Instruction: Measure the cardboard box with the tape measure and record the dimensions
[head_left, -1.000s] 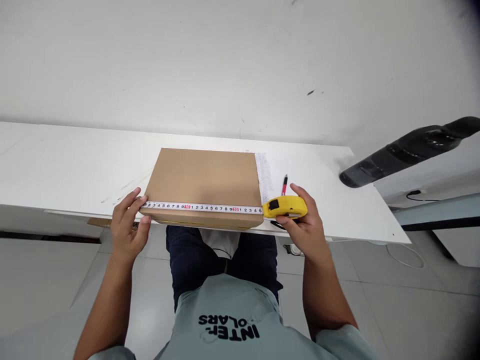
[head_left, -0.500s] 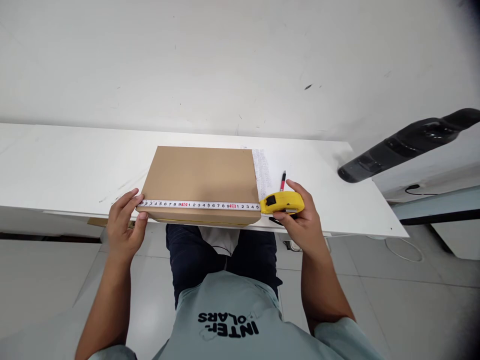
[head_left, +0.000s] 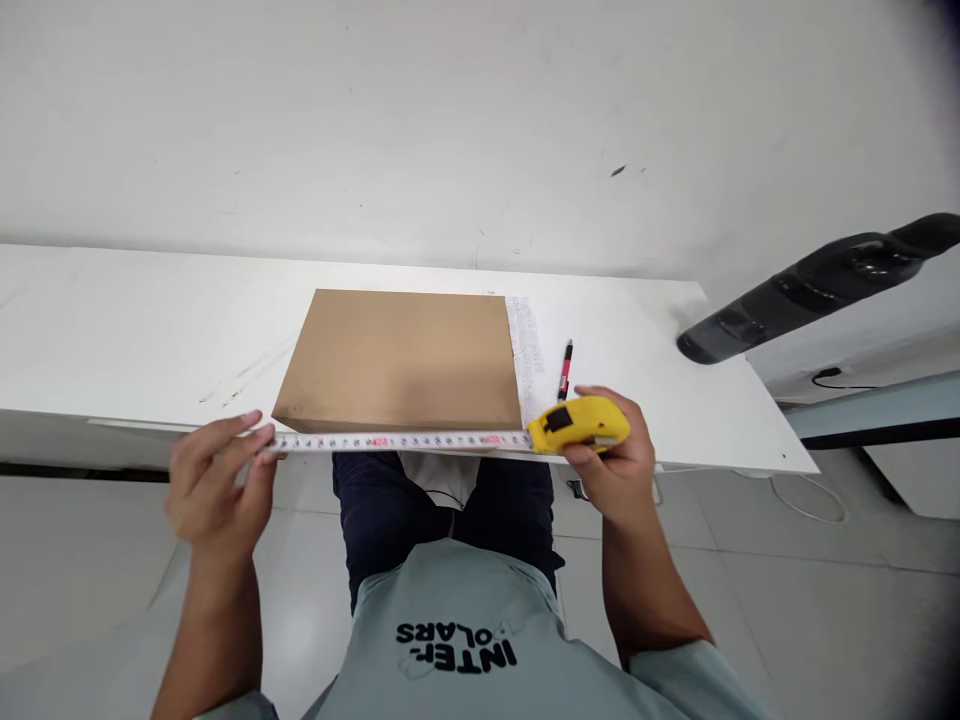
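Note:
A brown cardboard box [head_left: 401, 355] lies on the white table near its front edge. Stretched along the box's near side, on the side toward me, is the white blade of a yellow tape measure [head_left: 589, 421]. My right hand [head_left: 619, 465] is closed around the yellow case, just right of the box. The fingertips of my left hand [head_left: 223, 480] pinch the blade's free end, left of the box's near left corner. The blade's numbers are blurred. Neither hand touches the box.
A handwritten sheet [head_left: 527, 345] sticks out from the box's right side. A red and black pen [head_left: 565, 370] lies right of it. At the table's right end stands a dark handheld vacuum-like device [head_left: 795, 290]. A white wall [head_left: 450, 130] rises behind the white table [head_left: 135, 330].
The blade has come off the box top and moved toward me. My left hand has gone left and nearer; my right hand has shifted slightly right with the tape measure.

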